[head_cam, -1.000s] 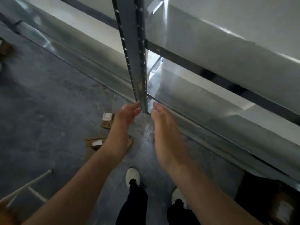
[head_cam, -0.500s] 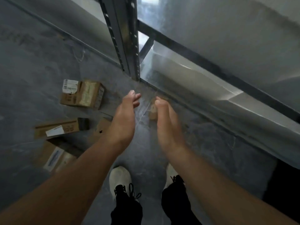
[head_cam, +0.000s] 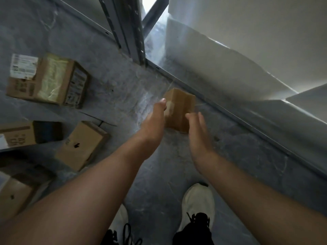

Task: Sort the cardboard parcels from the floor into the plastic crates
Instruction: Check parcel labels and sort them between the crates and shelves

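A small brown cardboard parcel (head_cam: 179,108) lies on the grey floor beside the foot rail of a metal shelf. My left hand (head_cam: 155,119) is stretched out flat along the parcel's left side, fingertips at its edge. My right hand (head_cam: 200,133) is open at the parcel's right side, fingers spread and slightly blurred. Neither hand holds the parcel. More parcels lie to the left: a large labelled box (head_cam: 47,80), a flat box (head_cam: 81,145), and a dark-ended box (head_cam: 21,135). No plastic crate is in view.
A grey metal shelf upright (head_cam: 127,29) stands ahead, its low rail (head_cam: 247,124) running down to the right. Pale shelf panels (head_cam: 238,50) fill the upper right. My white shoes (head_cam: 198,202) stand below the hands. Another box (head_cam: 16,193) sits at the lower left edge.
The view has tilted down and closer to the floor. Both hands have reached forward and down from the shelf upright to either side of the small parcel.
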